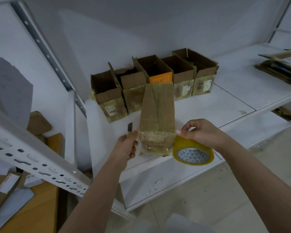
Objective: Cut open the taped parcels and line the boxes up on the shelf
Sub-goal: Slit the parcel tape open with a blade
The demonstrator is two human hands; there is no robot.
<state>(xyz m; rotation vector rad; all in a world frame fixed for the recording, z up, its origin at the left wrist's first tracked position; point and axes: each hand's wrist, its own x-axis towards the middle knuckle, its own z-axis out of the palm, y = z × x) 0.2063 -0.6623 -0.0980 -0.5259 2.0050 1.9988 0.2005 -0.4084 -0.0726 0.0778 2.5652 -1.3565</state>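
Note:
A tall brown taped parcel (156, 115) stands on the white shelf (208, 108) near its front edge. My left hand (127, 145) grips a utility knife (130, 127) with its blade end sticking up, and the hand rests against the parcel's lower left side. My right hand (202, 132) pinches the parcel's lower right corner, above a yellow tape roll (193, 152) that sits by the shelf edge. Behind the parcel, several opened cardboard boxes (158, 78) stand in a row against the wall; one carries an orange label.
A stack of flattened cardboard (280, 68) lies at the shelf's far right. A perforated white shelf post (32, 158) crosses the lower left. Cardboard boxes and parcels (15, 190) lie on the floor at the left. More scraps (284, 113) sit on the lower shelf.

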